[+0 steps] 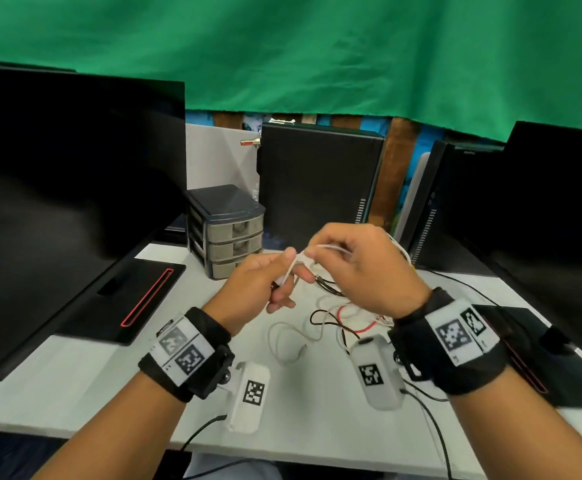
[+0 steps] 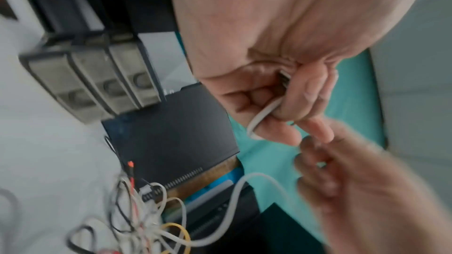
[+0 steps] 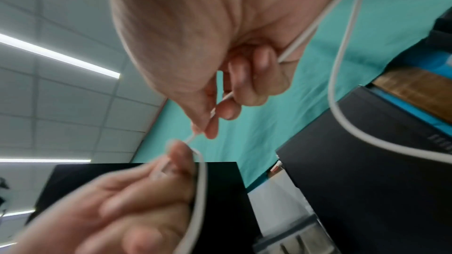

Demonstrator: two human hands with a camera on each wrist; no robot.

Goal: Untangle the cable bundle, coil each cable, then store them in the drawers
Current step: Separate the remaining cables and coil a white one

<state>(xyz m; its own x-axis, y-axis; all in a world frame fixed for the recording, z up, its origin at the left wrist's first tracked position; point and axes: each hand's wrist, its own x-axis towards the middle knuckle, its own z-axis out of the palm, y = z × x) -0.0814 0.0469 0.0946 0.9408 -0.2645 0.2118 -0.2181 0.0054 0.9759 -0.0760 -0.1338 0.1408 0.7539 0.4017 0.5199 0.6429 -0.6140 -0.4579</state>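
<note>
Both hands are raised above the white desk (image 1: 75, 382), close together. My left hand (image 1: 275, 271) grips a white cable (image 1: 291, 266), with a loop wound over its fingers and the plug end tucked in the palm (image 2: 283, 77). My right hand (image 1: 345, 251) pinches the same white cable (image 3: 195, 136) between thumb and forefinger, and the cable runs on through its curled fingers and loops down behind the hand. A tangle of black, red, white and yellow cables (image 1: 345, 317) lies on the desk below the hands. The small grey drawer unit (image 1: 227, 230) stands behind, all three drawers closed.
A large monitor (image 1: 57, 202) on a black base fills the left. A black computer tower (image 1: 317, 181) stands behind the drawers, and a second monitor (image 1: 542, 209) at the right. Thin black wires from the wrist cameras trail off the desk's front edge.
</note>
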